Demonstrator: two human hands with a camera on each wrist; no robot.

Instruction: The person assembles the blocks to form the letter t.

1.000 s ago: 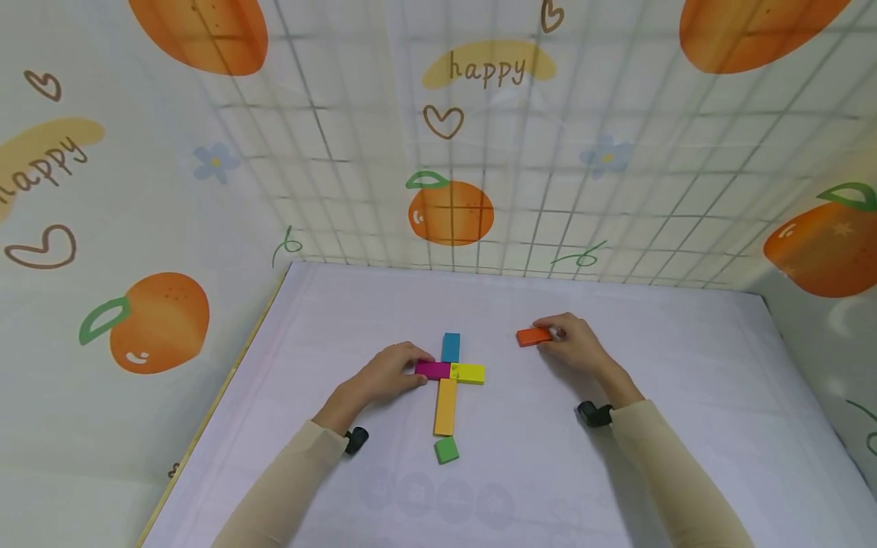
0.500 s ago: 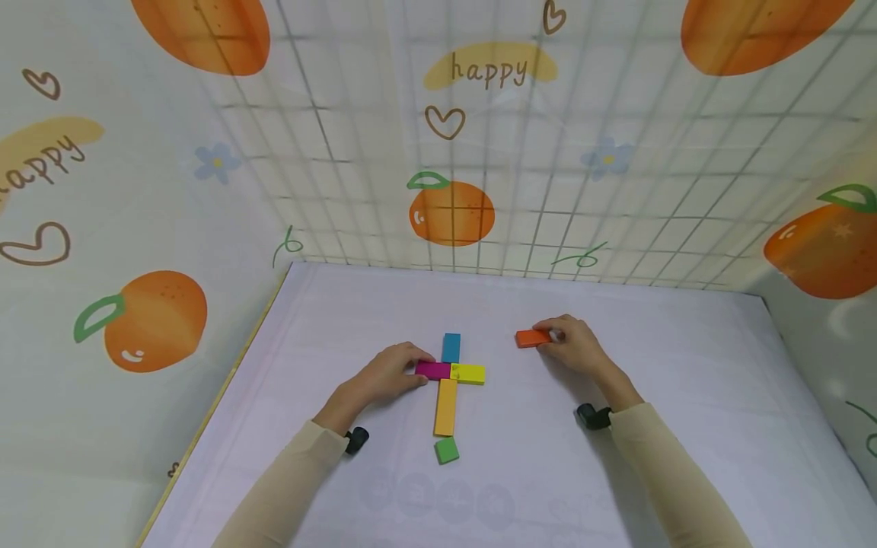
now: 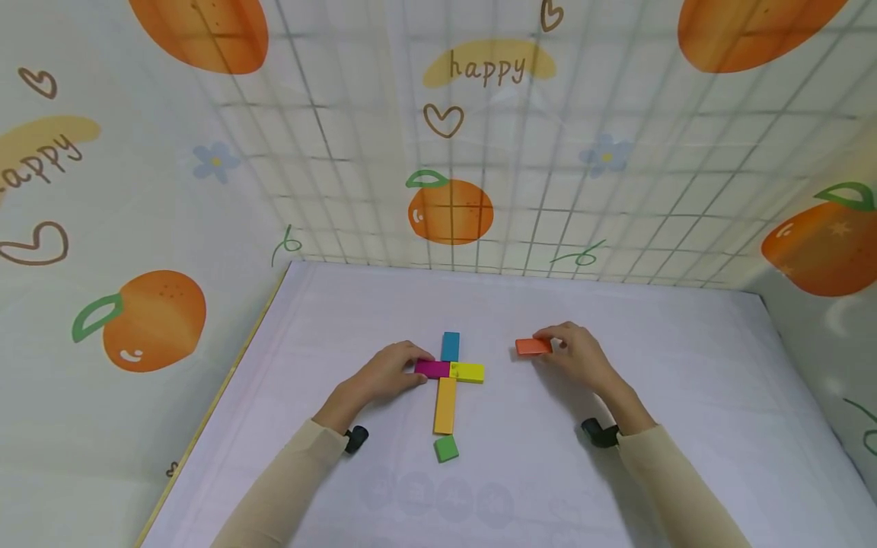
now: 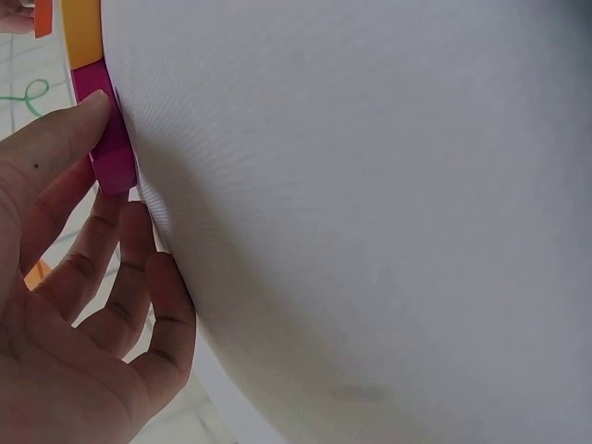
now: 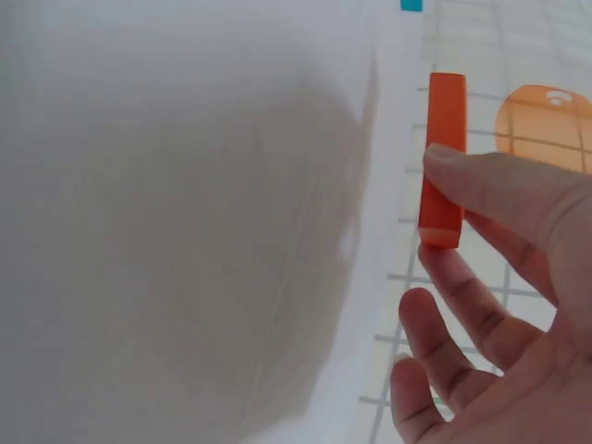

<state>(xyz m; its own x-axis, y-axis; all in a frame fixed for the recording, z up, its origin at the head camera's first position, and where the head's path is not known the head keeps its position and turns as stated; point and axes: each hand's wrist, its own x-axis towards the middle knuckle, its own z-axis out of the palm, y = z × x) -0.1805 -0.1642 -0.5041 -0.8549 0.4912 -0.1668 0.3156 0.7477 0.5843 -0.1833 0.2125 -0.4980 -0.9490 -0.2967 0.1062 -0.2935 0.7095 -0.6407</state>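
My left hand [image 3: 389,373] pinches a magenta block [image 3: 433,370] between thumb and fingers; its right end meets a yellow block [image 3: 470,373]. Above them lies a blue block [image 3: 450,346], and an amber block [image 3: 444,406] runs down below, so the pieces form a cross. A green square block [image 3: 446,448] sits slightly turned at the lower end of the amber one. To the right, my right hand [image 3: 578,355] holds an orange-red block [image 3: 531,347] by its right end. In the right wrist view, that orange-red block [image 5: 446,120] is raised over the white surface, thumb across its side.
A white-covered tabletop [image 3: 685,380] spreads under both hands. Behind it rises a cloth backdrop [image 3: 342,205] printed with oranges, hearts and grid lines, continuing along the left and right sides. Dark wrist cameras [image 3: 357,439] sit at both cuffs.
My right hand has shifted slightly toward me with the orange-red block, which now stands off its shadow on the tabletop. The left hand and the other blocks stay put.
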